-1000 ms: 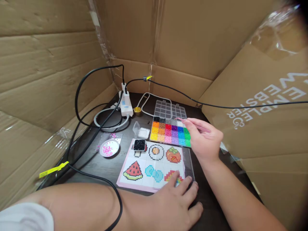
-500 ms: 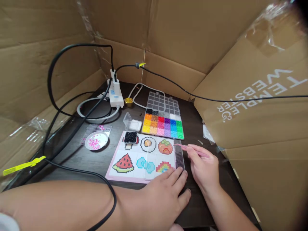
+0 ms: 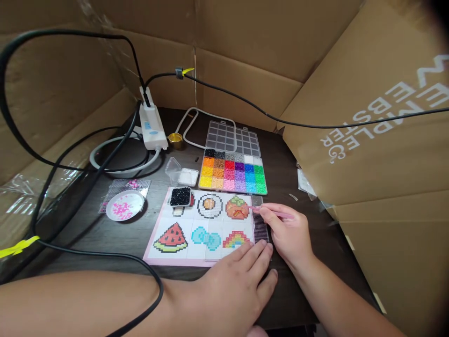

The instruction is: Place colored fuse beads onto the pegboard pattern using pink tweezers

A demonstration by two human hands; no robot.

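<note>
My right hand [image 3: 289, 231] is closed on pink tweezers [image 3: 271, 212], whose tip rests at the upper right of the clear pegboard [image 3: 260, 228], by the orange fruit picture. That pegboard lies over a pattern sheet [image 3: 201, 227] with a watermelon, a bow and a rainbow. My left hand [image 3: 233, 285] lies flat with fingers spread on the sheet's lower right corner. Behind the sheet stands an open bead box [image 3: 232, 175] of coloured beads. A small tray of black beads [image 3: 180, 196] sits on the sheet's top left.
A white dish of pink beads [image 3: 124, 206] sits left on the dark table [image 3: 308, 285]. A white power adapter [image 3: 151, 128], black cables [image 3: 105, 255], a gold cap [image 3: 174, 138] and a small clear tub [image 3: 185, 175] lie behind. Cardboard walls [image 3: 372, 154] enclose the table.
My right hand drew back from the bead box toward me and brought the tweezers down to the pegboard. The view dropped and shifted; my left hand stayed on the sheet.
</note>
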